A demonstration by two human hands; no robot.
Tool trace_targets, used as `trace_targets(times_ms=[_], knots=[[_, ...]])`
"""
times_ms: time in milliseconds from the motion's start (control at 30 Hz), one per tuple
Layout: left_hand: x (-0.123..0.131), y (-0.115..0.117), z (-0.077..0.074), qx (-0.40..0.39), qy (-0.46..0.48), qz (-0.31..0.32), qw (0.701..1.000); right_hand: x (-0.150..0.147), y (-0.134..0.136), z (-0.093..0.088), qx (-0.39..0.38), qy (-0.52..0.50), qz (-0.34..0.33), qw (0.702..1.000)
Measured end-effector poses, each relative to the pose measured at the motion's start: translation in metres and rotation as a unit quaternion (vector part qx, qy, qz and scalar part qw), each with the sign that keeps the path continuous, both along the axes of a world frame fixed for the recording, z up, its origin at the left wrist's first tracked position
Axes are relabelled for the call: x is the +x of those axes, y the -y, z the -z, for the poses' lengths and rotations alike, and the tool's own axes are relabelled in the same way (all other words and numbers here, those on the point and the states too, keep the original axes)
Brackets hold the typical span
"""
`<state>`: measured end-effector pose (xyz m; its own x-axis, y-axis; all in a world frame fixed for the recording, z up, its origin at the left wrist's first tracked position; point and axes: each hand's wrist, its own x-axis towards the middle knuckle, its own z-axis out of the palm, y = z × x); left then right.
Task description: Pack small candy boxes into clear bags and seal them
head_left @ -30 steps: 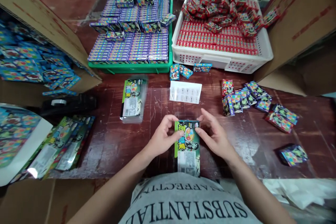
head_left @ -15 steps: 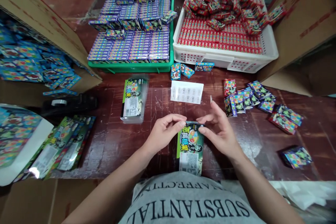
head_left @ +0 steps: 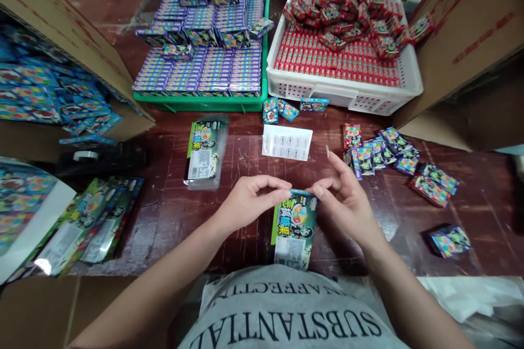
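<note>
A green and black printed candy bag [head_left: 292, 226] lies flat at the table's front edge, its lower end against the grey shirt. My left hand [head_left: 257, 202] pinches the left part of its top edge between thumb and fingers. At the top right corner, my right hand [head_left: 341, 202] grips the same bag with thumb and fingers, its index finger raised. A small pale spot shows at that fingertip; whether it is a sticker or the nail, I cannot tell. Just beyond the hands sits a white sheet of round stickers [head_left: 286, 143].
Further left lies a stack of similar bags [head_left: 202, 152]. At the back stand a green crate [head_left: 196, 102] of purple candy boxes and a white basket [head_left: 327, 90] of red ones. Loose boxes [head_left: 364, 158] lie right. Cardboard cartons [head_left: 85, 32] flank the table; a black tape dispenser [head_left: 106, 158] is left.
My right thumb and fingers have closed in on the bag's top right corner. The left hand keeps its pinch. The whole view has shifted slightly.
</note>
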<state>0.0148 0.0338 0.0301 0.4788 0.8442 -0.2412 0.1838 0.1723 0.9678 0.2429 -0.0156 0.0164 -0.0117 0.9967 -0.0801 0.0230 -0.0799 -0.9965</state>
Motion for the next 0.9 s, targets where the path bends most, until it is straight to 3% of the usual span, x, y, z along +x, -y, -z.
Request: trace_targets(times_ms=[100,200,333,400,500,667,767,900], knots=[[0.000,0.006,0.006,0.024,0.017,-0.009,1.000,0.015,0.002,-0.007,0.034,0.035,-0.037,0.998],[0.004,0.008,0.010,0.041,0.012,-0.030,0.999,0.028,-0.008,-0.028,0.095,0.144,-0.084,0.981],[0.010,0.008,0.009,0.058,0.012,-0.038,0.998,0.027,-0.028,-0.059,0.103,0.255,-0.256,0.927],[0.011,0.009,0.008,0.065,0.015,-0.036,0.997,0.019,-0.034,-0.064,0.085,0.314,-0.294,0.899],[0.012,0.011,0.009,0.068,0.020,-0.033,0.997,0.009,-0.037,-0.059,0.067,0.387,-0.277,0.877],[0.008,0.016,0.008,0.056,0.028,-0.063,0.996,0.008,-0.024,-0.041,0.099,0.411,-0.216,0.880],[0.002,0.024,0.009,0.045,0.051,-0.083,0.994,0.012,-0.020,-0.028,0.120,0.389,-0.247,0.879],[-0.022,0.043,0.018,-0.004,0.140,-0.127,0.982,-0.009,-0.045,-0.008,0.081,0.314,-0.310,0.894]])
